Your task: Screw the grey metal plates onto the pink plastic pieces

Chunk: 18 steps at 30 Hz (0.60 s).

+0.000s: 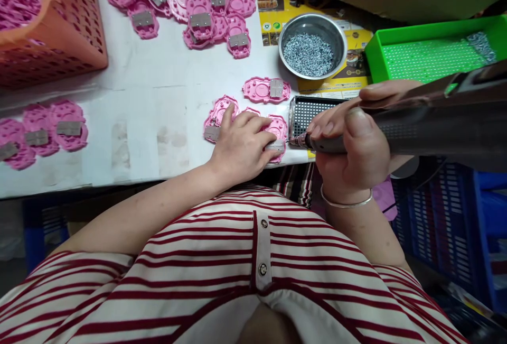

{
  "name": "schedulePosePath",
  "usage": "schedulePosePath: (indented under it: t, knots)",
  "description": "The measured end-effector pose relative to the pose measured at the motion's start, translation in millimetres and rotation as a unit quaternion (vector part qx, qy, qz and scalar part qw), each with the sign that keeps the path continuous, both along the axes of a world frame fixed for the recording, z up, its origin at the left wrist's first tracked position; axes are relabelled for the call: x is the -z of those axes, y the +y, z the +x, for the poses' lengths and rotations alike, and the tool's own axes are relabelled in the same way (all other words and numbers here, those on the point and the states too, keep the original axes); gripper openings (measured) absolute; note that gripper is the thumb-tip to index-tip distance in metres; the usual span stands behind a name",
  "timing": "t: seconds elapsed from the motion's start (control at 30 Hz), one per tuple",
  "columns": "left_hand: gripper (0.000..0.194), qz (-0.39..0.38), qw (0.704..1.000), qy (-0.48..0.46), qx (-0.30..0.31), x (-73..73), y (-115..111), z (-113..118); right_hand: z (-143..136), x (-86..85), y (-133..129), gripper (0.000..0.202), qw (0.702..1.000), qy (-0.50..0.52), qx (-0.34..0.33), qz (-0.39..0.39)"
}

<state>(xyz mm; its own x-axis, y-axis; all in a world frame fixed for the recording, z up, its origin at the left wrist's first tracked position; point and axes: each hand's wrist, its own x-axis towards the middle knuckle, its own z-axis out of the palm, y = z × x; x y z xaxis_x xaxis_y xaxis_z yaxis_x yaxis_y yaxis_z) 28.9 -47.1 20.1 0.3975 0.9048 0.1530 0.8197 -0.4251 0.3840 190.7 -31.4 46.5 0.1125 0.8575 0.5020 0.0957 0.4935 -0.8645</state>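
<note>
My left hand (pixel 236 149) lies over several pink plastic parts at the table's front edge. Its thumb and index finger steady the rightmost pink plastic part (pixel 278 123) at its grey metal plate (pixel 276 146), while the other fingers spread over the parts to the left. Wrapped in my right hand (pixel 362 151) is a dark electric screwdriver (pixel 431 122), lying nearly sideways. Its tip points left, close to the grey plate's right edge; whether they touch I cannot tell. Another pink part with a plate (pixel 261 90) lies just beyond my fingers.
A metal bowl of small screws (pixel 282 56) and a black perforated tray (pixel 312 102) stand near my right hand. Farther right is a green tray (pixel 376 50). Pink parts are heaped at the back (pixel 200 8) and lined up at left (pixel 63 117), below an orange basket (pixel 85 32).
</note>
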Motion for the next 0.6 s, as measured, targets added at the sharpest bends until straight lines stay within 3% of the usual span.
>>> schedulePosePath:
  t: [0.17,0.33,0.6]
  knots:
    - [0.026,-0.002,1.0,-0.015,-0.016,0.8,-3.1,5.6,-2.8,-1.3,1.5,0.013,0.999,0.021,-0.014,0.03]
    - [0.026,-0.003,1.0,-0.016,-0.013,1.5,-3.1,1.5,-0.9,-0.8,-0.2,0.01,1.0,0.01,-0.006,-0.003]
    - [0.025,0.012,0.999,0.034,0.026,-1.5,-1.8,-2.5,1.3,4.9,0.7,0.027,0.999,-0.019,-0.006,-0.031]
